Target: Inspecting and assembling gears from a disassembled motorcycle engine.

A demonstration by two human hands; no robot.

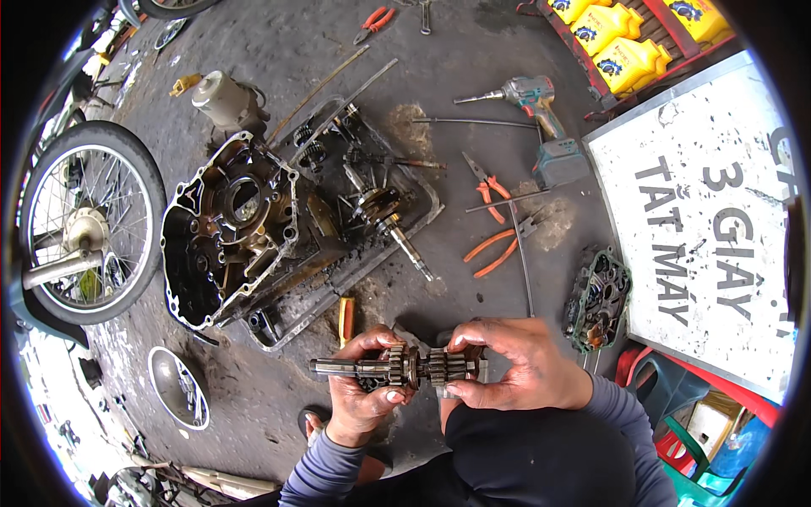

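A greasy gear shaft (444, 368) lies crosswise between my two hands, just in front of my knees. My left hand (365, 400) is closed around its left part, thumb and fingers on either side of the toothed gears, and the bare shaft end sticks out to the left. With thumb and fingers, my right hand (522, 365) grips the gear at the right end. Just beyond my left hand is a red and yellow handle (346, 319) on the floor. Farther away, an oily engine case (187, 253) rests by a metal tray (427, 221) that holds another geared shaft (390, 218).
Pliers (492, 201), orange-handled cutters (494, 250), long rods and a cordless impact wrench (545, 110) lie ahead to the right. An engine cover (598, 296) sits beside a white signboard (676, 220). A motorcycle wheel (157, 203) and a metal bowl (171, 376) are left.
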